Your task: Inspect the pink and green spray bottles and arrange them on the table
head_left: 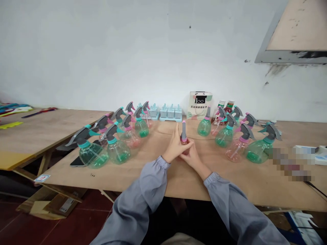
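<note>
Between my two hands, at the middle of the table, stands a spray bottle (183, 133) with a grey trigger head and a pink collar; its body is mostly hidden behind my fingers. My left hand (175, 145) is closed around its left side, the fingers pointing up and the thumb crossing in front below the collar. From the right, my right hand (191, 156) grips the lower body, its thumb near the left thumb. Rows of pink and green spray bottles flank them, such as a green one (118, 151) on the left and a pink one (234, 150) on the right.
Behind are light blue ice-pop moulds (170, 114), a paper bag (198, 106) and red bottles (229, 107) by the wall. A dark phone (78, 162) lies under the left bottles. Another table (58, 126) is at left, with cardboard boxes (62, 204) below.
</note>
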`<state>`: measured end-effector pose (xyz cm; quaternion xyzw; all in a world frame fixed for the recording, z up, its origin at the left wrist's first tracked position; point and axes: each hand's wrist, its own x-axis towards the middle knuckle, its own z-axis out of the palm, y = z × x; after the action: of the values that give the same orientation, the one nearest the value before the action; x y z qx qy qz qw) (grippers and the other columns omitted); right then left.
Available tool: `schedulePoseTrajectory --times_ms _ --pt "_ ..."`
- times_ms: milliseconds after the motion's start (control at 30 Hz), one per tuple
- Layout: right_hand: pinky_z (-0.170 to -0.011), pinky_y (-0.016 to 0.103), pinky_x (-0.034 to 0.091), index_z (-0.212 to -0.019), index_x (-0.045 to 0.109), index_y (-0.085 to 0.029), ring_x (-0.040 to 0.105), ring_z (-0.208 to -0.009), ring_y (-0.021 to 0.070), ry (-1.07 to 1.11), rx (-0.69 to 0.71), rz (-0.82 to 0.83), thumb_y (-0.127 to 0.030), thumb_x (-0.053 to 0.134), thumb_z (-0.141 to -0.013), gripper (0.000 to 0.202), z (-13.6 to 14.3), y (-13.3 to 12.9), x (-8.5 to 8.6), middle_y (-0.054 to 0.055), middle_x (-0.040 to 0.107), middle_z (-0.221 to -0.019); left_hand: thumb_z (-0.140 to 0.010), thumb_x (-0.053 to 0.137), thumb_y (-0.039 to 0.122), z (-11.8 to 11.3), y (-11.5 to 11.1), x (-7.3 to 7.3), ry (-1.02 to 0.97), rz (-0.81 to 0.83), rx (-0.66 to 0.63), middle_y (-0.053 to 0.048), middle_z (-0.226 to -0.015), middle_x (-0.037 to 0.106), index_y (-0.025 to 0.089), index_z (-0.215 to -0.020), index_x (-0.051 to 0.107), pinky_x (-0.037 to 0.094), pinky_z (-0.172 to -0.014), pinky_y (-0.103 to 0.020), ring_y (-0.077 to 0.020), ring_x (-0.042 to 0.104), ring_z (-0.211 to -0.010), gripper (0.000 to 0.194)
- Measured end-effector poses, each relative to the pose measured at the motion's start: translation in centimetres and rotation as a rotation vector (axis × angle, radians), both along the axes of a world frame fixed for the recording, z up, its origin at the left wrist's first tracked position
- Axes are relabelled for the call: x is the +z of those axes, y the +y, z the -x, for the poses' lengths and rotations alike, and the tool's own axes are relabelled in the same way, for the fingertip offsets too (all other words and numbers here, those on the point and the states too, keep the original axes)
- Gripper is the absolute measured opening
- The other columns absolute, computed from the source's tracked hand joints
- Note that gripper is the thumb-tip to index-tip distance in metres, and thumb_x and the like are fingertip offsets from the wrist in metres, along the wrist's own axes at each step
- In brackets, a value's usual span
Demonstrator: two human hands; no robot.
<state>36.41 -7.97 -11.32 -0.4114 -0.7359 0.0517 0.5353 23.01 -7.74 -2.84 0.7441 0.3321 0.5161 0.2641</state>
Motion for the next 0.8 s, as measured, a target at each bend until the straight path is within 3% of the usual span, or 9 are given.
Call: schedulePoseTrajectory --times_ms 200,400,467,533,633,733,800 --pt "-0.106 0.057 0.048 -0.148 0.025 -0.018 0.054 -0.126 0.0352 -0.048 -0.020 -0.076 -0.040 0.081 -0.074 0.095 1.5 -0.8 -0.7 0.020 0.047 -0.133 -0.083 0.070 0.036 -0.8 0.6 0.1 -0.207 -0.013 -0.009 -0.013 -0.126 0.066 0.020 -0.129 0.056 0.046 -0.109 -0.044 -0.0269 0.062 -0.123 0.051" --pt "-0.107 0.058 0.048 -0.151 0.023 -0.015 0.049 -0.132 0.0376 -0.145 0.027 -0.102 -0.046 0.081 -0.074 0.101 2.2 -1.1 -1.3 0.023 0.045 -0.138 -0.081 0.065 0.026 0.7 1.2 -0.2 -0.315 0.048 0.004 -0.012 -0.111 0.071 0.017 -0.102 0.065 0.052 -0.096 -0.039 -0.0239 0.068 -0.105 0.023" --pt "-0.107 0.056 0.049 -0.150 0.030 -0.017 0.052 -0.130 0.0358 -0.154 0.078 -0.102 -0.049 0.079 -0.076 0.094 1.8 -1.1 -0.9 0.021 0.048 -0.138 -0.078 0.064 0.023 1.4 1.5 -0.1 -0.297 0.068 0.000 -0.009 -0.106 0.072 0.018 -0.096 0.066 0.052 -0.095 -0.038 -0.0223 0.068 -0.100 0.019" --pt "-0.109 0.053 0.047 -0.145 0.040 -0.021 0.054 -0.128 0.0322 -0.114 0.087 -0.121 -0.048 0.071 -0.084 0.074 0.9 -0.6 0.0 0.017 0.053 -0.136 -0.076 0.061 0.021 2.1 1.9 0.2 -0.294 0.116 0.018 -0.007 -0.101 0.072 0.018 -0.092 0.067 0.052 -0.095 -0.038 -0.0217 0.068 -0.096 0.017" --pt "-0.114 0.052 0.042 -0.137 0.048 -0.023 0.055 -0.128 0.0272 0.061 -0.086 -0.202 -0.040 0.052 -0.096 0.045 -1.4 1.1 1.7 0.013 0.057 -0.134 -0.073 0.060 0.022 3.0 2.5 0.7 -0.354 0.195 0.057 -0.007 -0.098 0.073 0.019 -0.087 0.069 0.050 -0.098 -0.040 -0.0226 0.068 -0.100 0.016" --pt "-0.117 0.056 0.035 -0.136 0.044 -0.021 0.048 -0.135 0.0269 0.200 -0.345 -0.241 -0.040 0.049 -0.096 0.045 -4.8 4.2 3.0 0.015 0.051 -0.139 -0.068 0.062 0.023 3.6 2.5 1.1 -0.454 0.264 0.018 -0.006 -0.095 0.073 0.019 -0.082 0.069 0.051 -0.098 -0.038 -0.0227 0.068 -0.101 0.016" --pt "-0.118 0.057 0.032 -0.137 0.040 -0.019 0.040 -0.141 0.0283 0.219 -0.470 -0.219 -0.042 0.051 -0.092 0.052 -7.0 6.6 3.1 0.017 0.045 -0.143 -0.063 0.062 0.024 3.9 2.1 1.2 -0.516 0.377 -0.054 -0.004 -0.085 0.072 0.018 -0.075 0.067 0.054 -0.086 -0.034 -0.0209 0.069 -0.091 0.015"
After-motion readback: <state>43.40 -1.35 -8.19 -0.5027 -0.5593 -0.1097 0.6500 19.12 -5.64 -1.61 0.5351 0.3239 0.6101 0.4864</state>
